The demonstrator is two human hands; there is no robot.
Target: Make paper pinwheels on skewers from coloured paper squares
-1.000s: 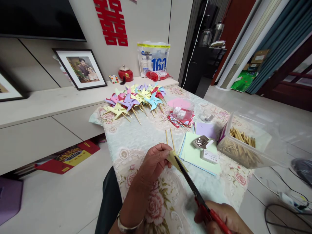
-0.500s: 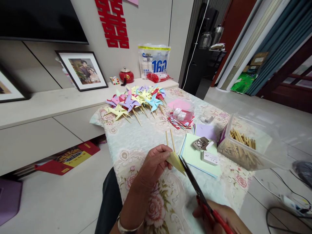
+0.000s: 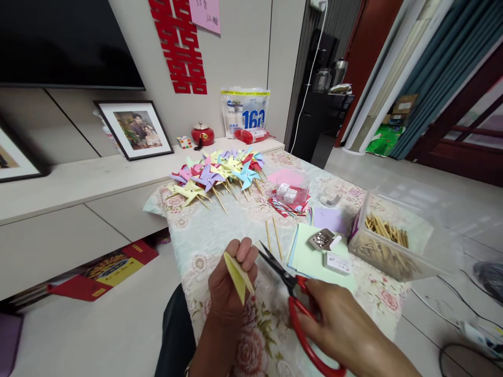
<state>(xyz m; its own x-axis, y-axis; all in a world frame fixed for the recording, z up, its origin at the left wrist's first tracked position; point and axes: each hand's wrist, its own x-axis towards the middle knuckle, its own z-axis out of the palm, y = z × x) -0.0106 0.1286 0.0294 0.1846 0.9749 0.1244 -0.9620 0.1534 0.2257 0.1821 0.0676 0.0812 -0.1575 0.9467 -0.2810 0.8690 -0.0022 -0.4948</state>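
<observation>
My left hand (image 3: 231, 283) is closed around a folded piece of yellow paper (image 3: 236, 278), its folded layers slightly parted. In my right hand (image 3: 338, 319) is a pair of scissors with red handles (image 3: 301, 335), fingers through the loops. Its dark blades are slightly apart and point up and left, just right of my left fingers, not touching the paper. Beyond the blades, two thin wooden sticks (image 3: 278, 238) lie on the flowered tablecloth (image 3: 220, 230). Right of them is a stack of pale green paper (image 3: 304, 256), bearing an open box of metal pins (image 3: 322, 239) and a small white box (image 3: 337, 262).
Several finished paper pinwheels (image 3: 208, 177) lie at the table's far left. A clear plastic bin (image 3: 416, 262) of wooden sticks stands at the right. Behind the paper stack are a clear round container (image 3: 298, 188) and red paper pieces (image 3: 281, 206). A white cabinet (image 3: 78, 178) borders the far side.
The scissors have moved away from the paper's edge and turned, with their blades now slightly apart. My left hand has drawn back leftward and rotated the folded yellow paper upright.
</observation>
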